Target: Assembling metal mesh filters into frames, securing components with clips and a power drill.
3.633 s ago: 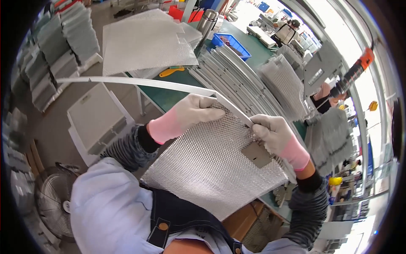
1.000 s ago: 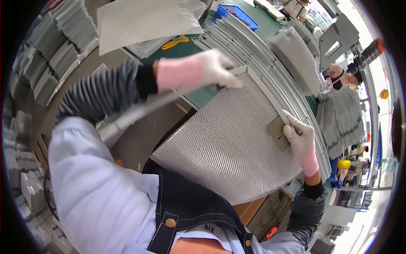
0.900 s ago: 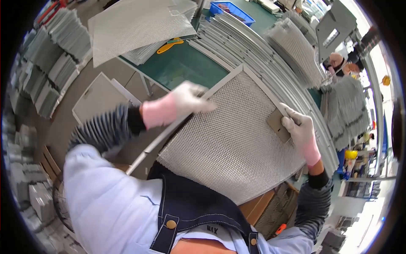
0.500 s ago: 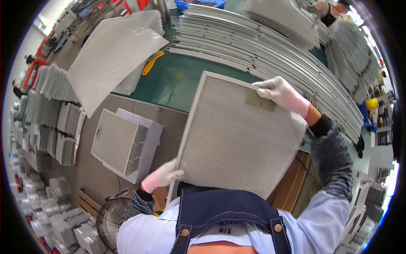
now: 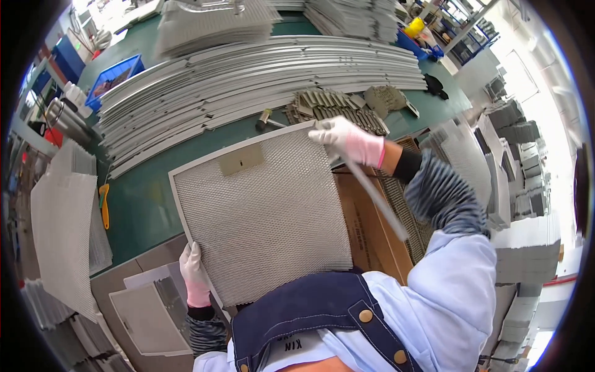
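A square metal mesh filter panel (image 5: 266,217) stands tilted before my chest, its light metal frame showing along the top and left sides. A small flat metal plate (image 5: 240,160) sits on the mesh by the top edge. My left hand (image 5: 194,276) is closed on the panel's lower left edge, thumb in front. At the top right corner my right hand (image 5: 348,141) pinches the frame. From there a metal frame strip (image 5: 379,203), smeared by motion, slants down and right, apart from the mesh's right side. Whether the strip joins the corner, I cannot tell.
Long metal strips (image 5: 248,77) lie stacked across the green table (image 5: 145,208). A hammer (image 5: 266,121) and small metal plates (image 5: 338,106) lie before them. An orange-handled tool (image 5: 104,208) is beside mesh sheets (image 5: 59,229). A cardboard box (image 5: 365,229) stands below my right arm.
My view has swung to the right. The panel now stands more upright, with its plate at the top. A frame strip now hangs out from my right hand at the corner.
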`<control>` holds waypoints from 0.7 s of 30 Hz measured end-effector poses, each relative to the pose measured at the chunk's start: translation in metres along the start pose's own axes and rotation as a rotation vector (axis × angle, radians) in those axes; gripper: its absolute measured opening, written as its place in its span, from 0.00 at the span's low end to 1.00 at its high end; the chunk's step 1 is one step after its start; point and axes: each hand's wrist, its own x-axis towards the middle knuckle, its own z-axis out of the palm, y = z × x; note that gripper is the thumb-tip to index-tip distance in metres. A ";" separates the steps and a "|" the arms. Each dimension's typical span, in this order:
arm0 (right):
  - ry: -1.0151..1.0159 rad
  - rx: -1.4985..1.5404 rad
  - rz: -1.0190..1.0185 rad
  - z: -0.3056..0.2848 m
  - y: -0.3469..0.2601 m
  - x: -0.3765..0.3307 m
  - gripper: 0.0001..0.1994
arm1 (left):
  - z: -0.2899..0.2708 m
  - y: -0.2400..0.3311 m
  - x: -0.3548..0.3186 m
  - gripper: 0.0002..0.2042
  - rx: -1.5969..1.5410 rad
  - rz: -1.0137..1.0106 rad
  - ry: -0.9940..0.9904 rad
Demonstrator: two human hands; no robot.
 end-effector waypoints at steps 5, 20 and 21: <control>-0.074 0.439 -0.123 0.052 0.098 -0.044 0.27 | 0.011 0.002 0.003 0.22 0.045 -0.040 0.032; 0.288 0.512 0.009 0.137 0.178 -0.123 0.08 | -0.028 -0.030 -0.134 0.23 0.429 -0.099 0.339; 0.219 0.482 -0.041 0.132 0.177 -0.111 0.09 | -0.020 -0.012 -0.117 0.22 0.463 0.008 0.280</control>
